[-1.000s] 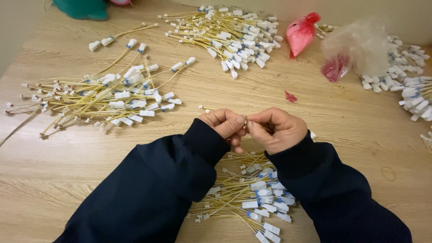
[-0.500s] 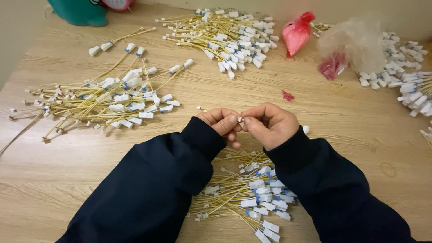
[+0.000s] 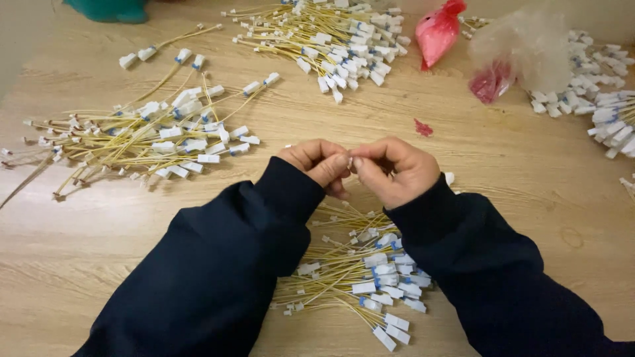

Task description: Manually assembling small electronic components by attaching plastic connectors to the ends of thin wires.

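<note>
Red plastic bag [image 3: 438, 32] top centre; clear bag [image 3: 522, 46] beside it.

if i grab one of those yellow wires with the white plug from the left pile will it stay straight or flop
Probably flops: the thin yellow wires in that pile curve and cross loosely on the table. The white plug ends look blocky, so they likely dangle rather than roll. Neighbours may drag along, since the strands lie tangled.

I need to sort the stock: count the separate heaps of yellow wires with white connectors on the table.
4, possibly more beyond the frame: left heap, far heap, near heap partly hidden under the sleeves, and right-edge heap, cut off by the frame.
</note>
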